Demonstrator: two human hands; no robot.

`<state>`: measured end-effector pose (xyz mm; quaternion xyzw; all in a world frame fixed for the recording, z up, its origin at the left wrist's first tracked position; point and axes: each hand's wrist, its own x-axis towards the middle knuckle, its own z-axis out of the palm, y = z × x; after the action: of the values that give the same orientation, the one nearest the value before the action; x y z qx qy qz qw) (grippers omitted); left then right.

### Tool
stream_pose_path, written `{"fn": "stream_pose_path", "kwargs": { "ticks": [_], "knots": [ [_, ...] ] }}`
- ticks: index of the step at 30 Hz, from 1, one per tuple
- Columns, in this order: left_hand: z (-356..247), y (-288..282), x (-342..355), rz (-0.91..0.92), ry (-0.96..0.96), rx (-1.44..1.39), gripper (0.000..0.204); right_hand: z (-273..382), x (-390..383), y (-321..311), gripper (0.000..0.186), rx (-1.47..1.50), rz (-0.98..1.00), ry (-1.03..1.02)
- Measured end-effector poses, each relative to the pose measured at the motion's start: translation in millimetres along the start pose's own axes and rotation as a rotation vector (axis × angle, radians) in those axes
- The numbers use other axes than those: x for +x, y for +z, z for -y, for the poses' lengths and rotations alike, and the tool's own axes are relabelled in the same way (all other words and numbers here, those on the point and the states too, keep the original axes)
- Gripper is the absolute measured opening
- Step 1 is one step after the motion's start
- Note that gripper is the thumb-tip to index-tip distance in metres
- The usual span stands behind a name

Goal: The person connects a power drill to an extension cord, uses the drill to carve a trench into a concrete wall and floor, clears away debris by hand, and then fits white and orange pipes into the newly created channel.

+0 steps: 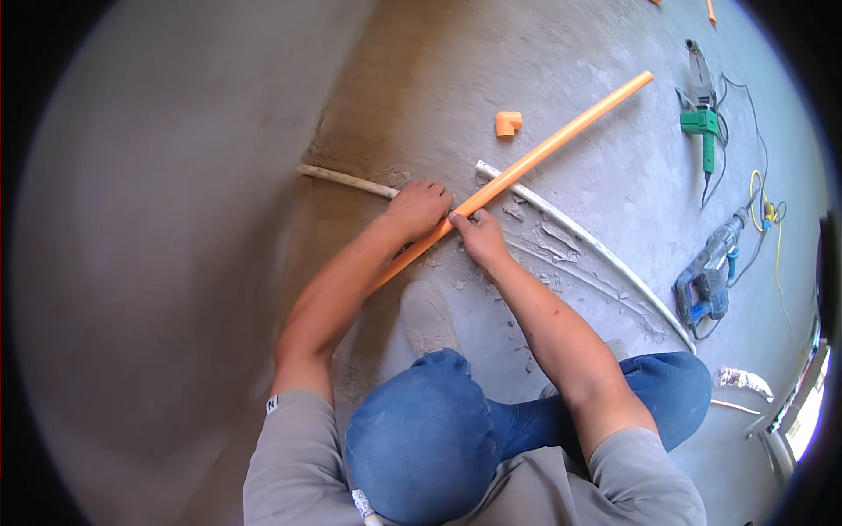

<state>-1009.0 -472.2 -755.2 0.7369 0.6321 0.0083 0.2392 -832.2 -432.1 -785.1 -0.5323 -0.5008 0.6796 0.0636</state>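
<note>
A long orange pipe (pixel 561 136) lies slanted across the concrete floor, from upper right down toward my knees. My left hand (pixel 419 207) is closed over it near its lower part, also resting by the end of a short white pipe (pixel 346 181). My right hand (pixel 476 231) pinches the orange pipe right beside the left hand. A longer white pipe (pixel 579 235) curves away to the right, just under the orange one. An orange elbow fitting (pixel 507 123) sits loose on the floor beyond the hands.
A grey plastered wall (pixel 158 219) rises on the left. A green power tool (pixel 702 118) and a blue-grey rotary hammer (pixel 706 280) with cables lie at the right. Dust and mortar chips (pixel 535 263) cover the floor near a chased groove. My shoe (pixel 427 316) is below the hands.
</note>
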Motion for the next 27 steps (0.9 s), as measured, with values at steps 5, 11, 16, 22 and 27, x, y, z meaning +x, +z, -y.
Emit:
{"fn": "stream_pose_path", "kwargs": {
  "ticks": [5,11,16,22,27],
  "knots": [
    [-7.6,-25.0,9.2,0.259,-0.164,-0.123,0.023,-6.0,4.1,-2.9,0.036,-0.185,-0.118,-0.106],
    [-16.0,-41.7,8.2,0.231,-0.158,-0.209,0.033,-3.3,7.6,-17.4,0.044,-0.195,-0.109,-0.130],
    [-10.4,-28.2,-7.6,0.160,-0.171,-0.182,0.033,10.9,2.4,-11.8,0.044,-0.298,-0.077,-0.168],
    [-21.8,-23.3,-7.1,0.069,-0.204,-0.164,0.029,14.0,13.3,-15.2,0.044,-0.318,-0.056,-0.177],
    [-17.5,-2.7,-15.7,-0.157,-0.059,-0.087,0.019,17.1,17.4,-6.8,0.043,-0.312,-0.055,-0.169]
  ]
}}
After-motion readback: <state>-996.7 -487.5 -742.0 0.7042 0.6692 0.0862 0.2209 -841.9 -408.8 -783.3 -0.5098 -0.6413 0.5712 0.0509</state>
